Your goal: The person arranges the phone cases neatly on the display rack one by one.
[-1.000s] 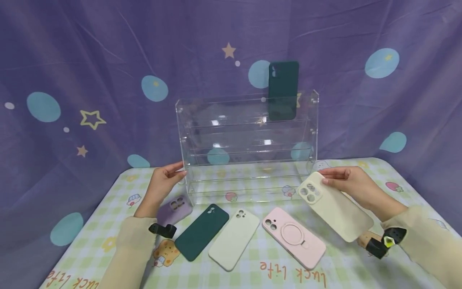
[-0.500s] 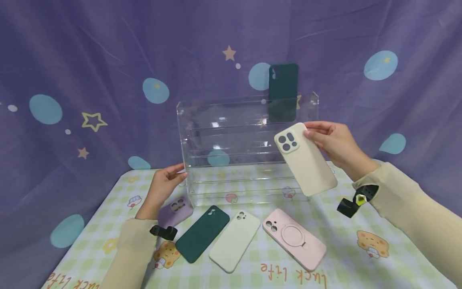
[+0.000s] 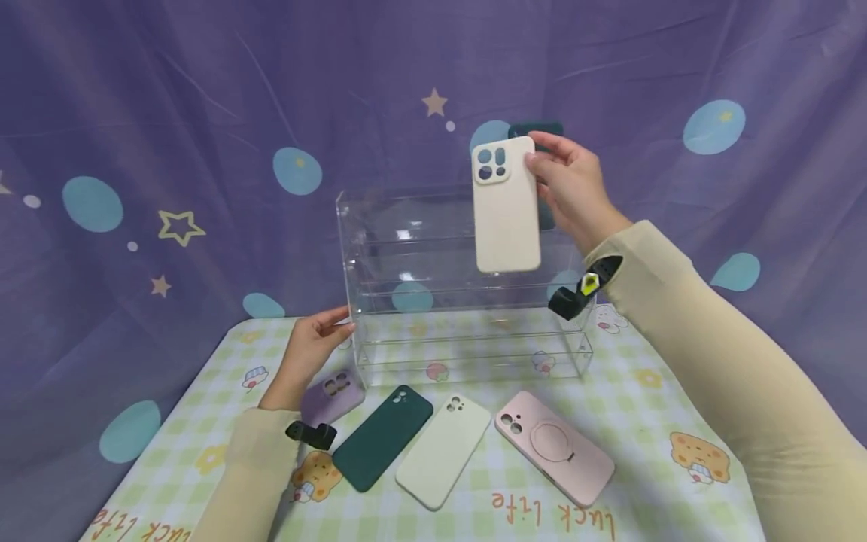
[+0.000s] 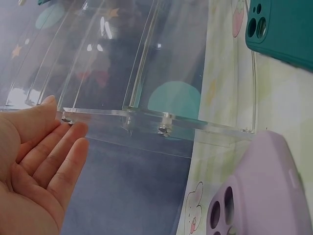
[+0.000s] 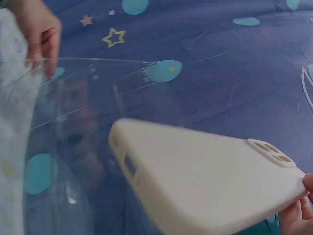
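My right hand (image 3: 572, 184) pinches a cream phone case (image 3: 508, 218) by its upper right edge, camera cutouts at the top. It is held upright in front of the upper tiers of a clear acrylic display rack (image 3: 433, 297). Behind it, a dark green phone case (image 3: 538, 129) stands on the rack, mostly hidden. In the right wrist view the cream case (image 5: 195, 171) slants above the rack. At the rack's left side panel, my left hand (image 3: 313, 350) holds the edge between thumb and fingers; the left wrist view shows the panel edge (image 4: 98, 112) beside the fingertips.
On the checked tablecloth (image 3: 650, 482) before the rack lie a purple case (image 3: 332, 399), a green case (image 3: 382, 440), a pale cream case (image 3: 443, 455) and a pink case with a ring (image 3: 576, 459). A purple patterned curtain (image 3: 379, 83) hangs behind.
My right hand has lifted the cream case up and to the left, from above the table's right side to the rack's upper tiers, turning it upright. The left hand stays at the rack.
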The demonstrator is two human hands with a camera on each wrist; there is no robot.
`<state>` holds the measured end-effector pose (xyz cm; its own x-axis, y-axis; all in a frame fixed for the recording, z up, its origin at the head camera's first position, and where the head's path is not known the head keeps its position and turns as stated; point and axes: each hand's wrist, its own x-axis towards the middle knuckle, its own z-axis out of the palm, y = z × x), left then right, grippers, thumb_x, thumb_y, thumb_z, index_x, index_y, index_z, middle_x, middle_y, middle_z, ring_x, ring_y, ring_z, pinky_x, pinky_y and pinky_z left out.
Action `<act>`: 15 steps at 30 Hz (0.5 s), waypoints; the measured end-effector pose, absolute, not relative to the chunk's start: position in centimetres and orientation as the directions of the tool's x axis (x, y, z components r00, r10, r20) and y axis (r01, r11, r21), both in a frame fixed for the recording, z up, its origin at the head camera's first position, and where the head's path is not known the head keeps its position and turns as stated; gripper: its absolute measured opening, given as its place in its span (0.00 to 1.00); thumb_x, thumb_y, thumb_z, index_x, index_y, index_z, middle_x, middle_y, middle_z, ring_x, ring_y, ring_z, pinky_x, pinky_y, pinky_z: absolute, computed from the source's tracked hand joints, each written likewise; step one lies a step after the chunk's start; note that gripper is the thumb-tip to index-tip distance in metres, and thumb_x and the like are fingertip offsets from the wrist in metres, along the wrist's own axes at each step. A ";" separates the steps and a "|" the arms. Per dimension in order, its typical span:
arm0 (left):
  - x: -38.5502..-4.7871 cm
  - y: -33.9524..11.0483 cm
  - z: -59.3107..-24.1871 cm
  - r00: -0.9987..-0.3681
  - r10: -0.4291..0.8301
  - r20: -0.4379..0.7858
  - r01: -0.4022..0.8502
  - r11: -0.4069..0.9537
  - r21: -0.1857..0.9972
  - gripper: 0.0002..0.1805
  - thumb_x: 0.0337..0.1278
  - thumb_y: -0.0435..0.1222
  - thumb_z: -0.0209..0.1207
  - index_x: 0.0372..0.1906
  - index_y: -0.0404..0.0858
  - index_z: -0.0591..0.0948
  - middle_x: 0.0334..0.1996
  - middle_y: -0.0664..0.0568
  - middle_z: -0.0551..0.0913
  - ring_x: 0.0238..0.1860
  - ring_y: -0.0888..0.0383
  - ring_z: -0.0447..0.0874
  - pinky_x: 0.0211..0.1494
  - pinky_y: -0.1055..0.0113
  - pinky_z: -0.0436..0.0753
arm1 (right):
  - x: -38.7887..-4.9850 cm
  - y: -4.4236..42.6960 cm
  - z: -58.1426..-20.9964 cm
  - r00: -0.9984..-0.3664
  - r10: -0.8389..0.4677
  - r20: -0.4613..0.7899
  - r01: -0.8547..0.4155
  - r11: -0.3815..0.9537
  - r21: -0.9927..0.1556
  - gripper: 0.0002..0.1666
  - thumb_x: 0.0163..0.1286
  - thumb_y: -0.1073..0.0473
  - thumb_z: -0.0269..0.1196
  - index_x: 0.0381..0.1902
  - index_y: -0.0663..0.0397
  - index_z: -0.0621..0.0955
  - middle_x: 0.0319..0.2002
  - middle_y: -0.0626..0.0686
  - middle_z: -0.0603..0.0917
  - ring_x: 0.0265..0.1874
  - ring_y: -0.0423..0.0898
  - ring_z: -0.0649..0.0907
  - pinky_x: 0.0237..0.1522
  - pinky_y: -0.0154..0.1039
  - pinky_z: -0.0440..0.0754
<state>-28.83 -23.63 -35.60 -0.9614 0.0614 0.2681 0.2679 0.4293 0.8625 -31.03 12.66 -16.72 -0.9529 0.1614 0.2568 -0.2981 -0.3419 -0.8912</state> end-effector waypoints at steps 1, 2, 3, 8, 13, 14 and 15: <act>-28.8 -23.6 -35.6 -0.962 0.062 0.266 0.267 0.430 0.863 0.23 0.61 0.37 0.60 0.59 0.32 0.75 0.53 0.38 0.79 0.38 0.76 0.80 0.42 0.74 0.81 | -31.4 12.2 -16.3 -0.953 0.163 0.255 -0.298 -0.359 -0.885 0.24 0.64 0.74 0.57 0.59 0.63 0.75 0.31 0.50 0.80 0.31 0.41 0.79 0.28 0.30 0.80; -28.8 -23.6 -35.6 -0.962 0.060 0.265 0.265 0.429 0.864 0.23 0.61 0.37 0.60 0.59 0.32 0.75 0.53 0.39 0.79 0.39 0.75 0.80 0.42 0.74 0.81 | -31.7 11.8 -15.9 -0.954 0.165 0.250 -0.295 -0.372 -0.880 0.23 0.64 0.74 0.57 0.58 0.63 0.75 0.31 0.51 0.80 0.30 0.41 0.79 0.28 0.30 0.80; -28.7 -23.6 -35.5 -0.963 0.060 0.264 0.263 0.430 0.863 0.23 0.61 0.37 0.60 0.60 0.32 0.75 0.53 0.39 0.79 0.39 0.74 0.80 0.42 0.73 0.81 | -32.0 11.4 -15.6 -0.953 0.165 0.255 -0.300 -0.383 -0.873 0.23 0.65 0.74 0.56 0.58 0.63 0.75 0.31 0.51 0.79 0.30 0.41 0.79 0.27 0.30 0.80; -28.8 -23.3 -35.6 -0.962 0.067 0.266 0.268 0.438 0.858 0.23 0.61 0.38 0.60 0.60 0.34 0.75 0.54 0.41 0.79 0.47 0.57 0.83 0.42 0.76 0.80 | -33.4 9.7 -14.1 -0.940 0.192 0.284 -0.339 -0.415 -0.844 0.19 0.65 0.75 0.56 0.53 0.61 0.78 0.29 0.52 0.78 0.28 0.42 0.78 0.24 0.32 0.79; -28.9 -23.1 -35.7 -0.954 0.071 0.290 0.290 0.447 0.846 0.22 0.61 0.37 0.60 0.59 0.33 0.76 0.54 0.40 0.79 0.49 0.52 0.82 0.41 0.77 0.79 | -34.4 8.7 -13.2 -0.924 0.255 0.285 -0.373 -0.437 -0.818 0.16 0.66 0.74 0.56 0.49 0.58 0.78 0.30 0.53 0.77 0.28 0.44 0.79 0.21 0.33 0.79; -28.9 -23.1 -35.7 -0.952 0.074 0.297 0.298 0.449 0.842 0.22 0.61 0.37 0.60 0.59 0.33 0.76 0.54 0.40 0.79 0.48 0.55 0.83 0.41 0.77 0.79 | -34.5 8.6 -13.1 -0.920 0.271 0.282 -0.379 -0.437 -0.816 0.16 0.66 0.74 0.55 0.49 0.57 0.77 0.31 0.53 0.77 0.28 0.44 0.79 0.21 0.33 0.79; -29.0 -23.0 -35.7 -0.950 0.078 0.303 0.305 0.449 0.840 0.22 0.62 0.37 0.60 0.59 0.32 0.76 0.54 0.40 0.79 0.47 0.59 0.83 0.41 0.77 0.79 | -34.7 8.5 -13.1 -0.916 0.288 0.279 -0.385 -0.435 -0.814 0.15 0.67 0.74 0.55 0.49 0.57 0.77 0.31 0.53 0.77 0.29 0.44 0.79 0.22 0.33 0.79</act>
<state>-28.96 -23.03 -35.73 -0.9498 0.0781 0.3028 0.3047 0.4494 0.8398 -34.67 8.49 -13.09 -0.9162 0.2877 0.2791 -0.3847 -0.4355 -0.8139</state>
